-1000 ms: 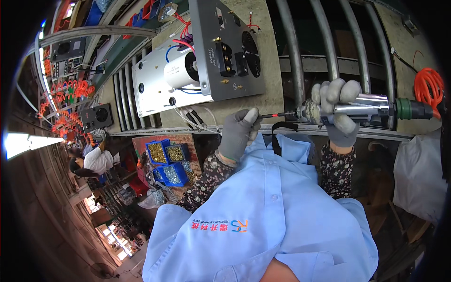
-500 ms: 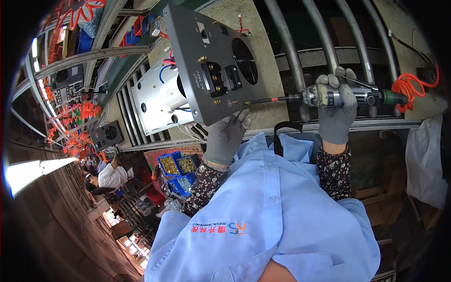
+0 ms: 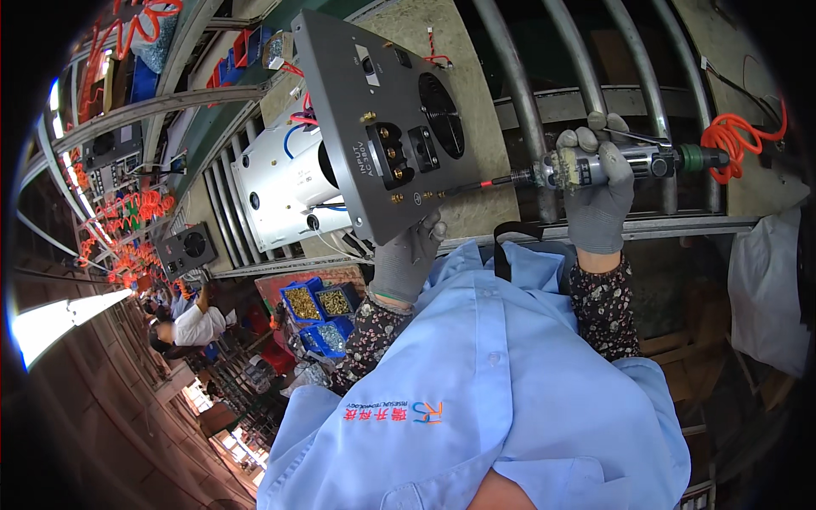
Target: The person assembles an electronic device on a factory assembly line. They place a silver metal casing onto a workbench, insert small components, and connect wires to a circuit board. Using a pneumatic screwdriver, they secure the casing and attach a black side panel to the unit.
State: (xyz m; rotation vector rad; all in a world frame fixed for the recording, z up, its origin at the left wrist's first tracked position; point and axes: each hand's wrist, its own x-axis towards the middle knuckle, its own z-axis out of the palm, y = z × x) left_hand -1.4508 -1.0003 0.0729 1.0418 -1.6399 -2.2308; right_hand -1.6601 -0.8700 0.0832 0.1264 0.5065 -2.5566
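Note:
My right hand point(image 3: 597, 191) is wrapped round a silver air screwdriver point(image 3: 659, 165) with a green collar, held level. Its long dark bit, with a red band, reaches left to the low corner of an upright dark grey panel point(image 3: 357, 110), at a brass screw point(image 3: 440, 195). Whether the tip is seated there cannot be made out. My left hand point(image 3: 401, 265), gloved in grey like the right, is at the panel's near lower edge with bent fingers against it, partly hidden. The panel carries a round fan grille point(image 3: 441, 115) and a terminal block point(image 3: 391, 155). Behind it stands a white housing point(image 3: 272, 191) with wires.
Metal rollers point(image 3: 583, 55) run under the work board point(image 3: 480, 110). A coiled red hose point(image 3: 733, 140) trails from the screwdriver. Blue bins point(image 3: 316, 310) of brass and silver fasteners sit at lower left. Farther left, another person point(image 3: 200, 325) works by a similar panel point(image 3: 184, 252).
The screwdriver has shifted slightly left and its bit sits lower along the panel's edge. My left fingers have drawn in closer to the panel. The whole view has shifted a little.

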